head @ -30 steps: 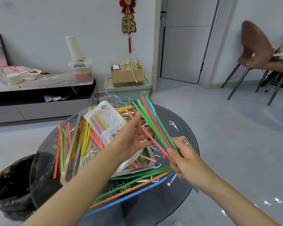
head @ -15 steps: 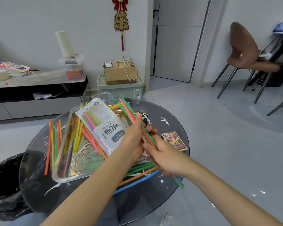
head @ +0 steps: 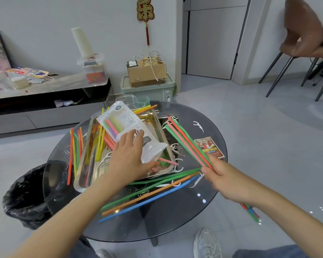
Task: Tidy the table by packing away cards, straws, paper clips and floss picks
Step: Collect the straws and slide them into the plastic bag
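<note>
**A:** Where are the hands?

**B:** The left hand (head: 128, 157) holds a white straw packet (head: 127, 127) over the metal tray (head: 82, 175), with the thumb by its open mouth. The right hand (head: 224, 177) grips a straw bundle (head: 186, 142) above the table (head: 175, 224), apart from the packet.

**A:** What would do the next move well?

**B:** Probably level the tips, spread the mouth wide, and slide the bundle in together.

— How many loose straws (head: 147, 197) are lying along the near edge of the surface (head: 209, 185)?
— You're looking at four: two green, one orange, one blue.
— And the rest?
— Your right grip (head: 224, 181) is holding one bundle (head: 185, 140), your left grip (head: 127, 157) one bag (head: 123, 123). One tray (head: 82, 180) and one card box (head: 209, 148) are sitting there. The floss picks (head: 198, 125) are blurring past counting.
</note>
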### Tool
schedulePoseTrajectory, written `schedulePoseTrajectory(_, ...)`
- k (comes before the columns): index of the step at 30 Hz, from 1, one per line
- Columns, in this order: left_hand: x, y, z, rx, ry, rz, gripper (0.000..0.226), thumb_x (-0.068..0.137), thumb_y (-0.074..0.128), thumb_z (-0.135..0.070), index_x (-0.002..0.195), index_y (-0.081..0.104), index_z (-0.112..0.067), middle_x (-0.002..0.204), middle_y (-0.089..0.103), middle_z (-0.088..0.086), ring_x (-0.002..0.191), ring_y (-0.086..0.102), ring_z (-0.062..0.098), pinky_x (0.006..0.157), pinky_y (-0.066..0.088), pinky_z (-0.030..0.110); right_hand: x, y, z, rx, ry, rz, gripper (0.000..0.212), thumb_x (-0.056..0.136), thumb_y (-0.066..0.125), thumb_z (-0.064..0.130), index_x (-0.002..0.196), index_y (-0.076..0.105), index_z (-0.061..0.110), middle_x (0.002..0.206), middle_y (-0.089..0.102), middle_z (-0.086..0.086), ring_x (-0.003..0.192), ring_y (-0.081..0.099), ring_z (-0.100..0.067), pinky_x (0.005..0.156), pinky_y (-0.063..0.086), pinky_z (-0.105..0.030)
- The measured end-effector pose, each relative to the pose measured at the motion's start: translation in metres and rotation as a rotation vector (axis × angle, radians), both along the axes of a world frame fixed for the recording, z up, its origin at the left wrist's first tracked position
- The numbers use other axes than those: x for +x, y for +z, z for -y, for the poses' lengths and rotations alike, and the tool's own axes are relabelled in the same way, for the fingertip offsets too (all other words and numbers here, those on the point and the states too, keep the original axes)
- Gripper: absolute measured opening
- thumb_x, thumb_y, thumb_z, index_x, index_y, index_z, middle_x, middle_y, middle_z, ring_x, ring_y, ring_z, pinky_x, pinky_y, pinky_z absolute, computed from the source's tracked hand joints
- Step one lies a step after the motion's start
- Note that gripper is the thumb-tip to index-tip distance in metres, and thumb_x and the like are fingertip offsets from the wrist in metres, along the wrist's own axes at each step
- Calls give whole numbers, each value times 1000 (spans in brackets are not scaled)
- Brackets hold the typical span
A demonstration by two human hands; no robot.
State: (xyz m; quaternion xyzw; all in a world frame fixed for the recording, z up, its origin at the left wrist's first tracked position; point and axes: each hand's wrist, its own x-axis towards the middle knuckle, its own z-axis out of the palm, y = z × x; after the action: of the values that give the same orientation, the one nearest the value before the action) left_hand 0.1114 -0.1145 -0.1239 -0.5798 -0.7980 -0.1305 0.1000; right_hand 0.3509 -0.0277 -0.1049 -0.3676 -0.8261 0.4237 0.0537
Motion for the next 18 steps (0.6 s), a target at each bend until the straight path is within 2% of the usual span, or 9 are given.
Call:
schedulePoseTrajectory(1,-2,-6,1,-86,22,-30,93,76,60,-65,144,34,-8,148,34,18,136,32,36,105,33,52,2,-4,0,-5,-3,4,12,102,35,29,91,39,25,71,39,-5,48,31,-11,44,27,-26)
schedulePoseTrajectory(3,-6,-13,1,-159,32,-50,85,83,56,-58,147,25,-11,155,22,17,142,20,34,110,28,55,4,-7,1,-10,1,11,11,101,36,29,91,39,26,71,40,-5,48,31,-11,43,28,-25)
schedulePoseTrajectory(5,-6,-13,1,-144,-6,-43,72,89,54,-46,146,27,-12,155,22,17,142,21,33,108,33,55,7,-7,4,-8,27,20,9,101,36,29,93,39,26,71,41,-4,50,33,-12,45,30,-25)
schedulePoseTrajectory(8,-2,-8,-2,-152,-5,-24,60,93,49,-33,145,30,-10,154,24,16,141,25,32,106,39,49,12,-1,10,50,121,83,12,102,35,31,91,38,27,71,43,-3,59,37,-15,56,34,-29)
schedulePoseTrajectory(10,-2,-4,-2,-149,17,-52,56,96,43,-31,146,32,-9,153,29,15,140,28,30,104,39,44,14,3,16,91,172,119,10,102,33,32,101,40,25,76,48,-4,62,39,-16,60,34,-29)
schedulePoseTrajectory(12,-4,1,-3,-124,15,-97,55,98,30,-34,143,35,-5,145,42,15,135,38,29,96,47,45,15,6,23,121,203,129,15,102,31,33,111,38,22,77,49,-2,59,40,-11,58,33,-25)
schedulePoseTrajectory(15,-7,10,-4,-94,13,-138,52,100,23,-35,141,37,-6,132,55,9,122,51,27,74,55,40,12,9,36,156,210,114,6,103,32,30,104,34,25,66,39,6,48,39,-3,50,34,-20)
schedulePoseTrajectory(18,-4,22,-7,-15,13,-162,46,102,26,-31,140,36,-9,114,61,5,102,59,27,57,39,31,7,12,44,241,207,100,8,103,32,28,97,28,26,65,35,8,50,37,-7,51,36,-19)
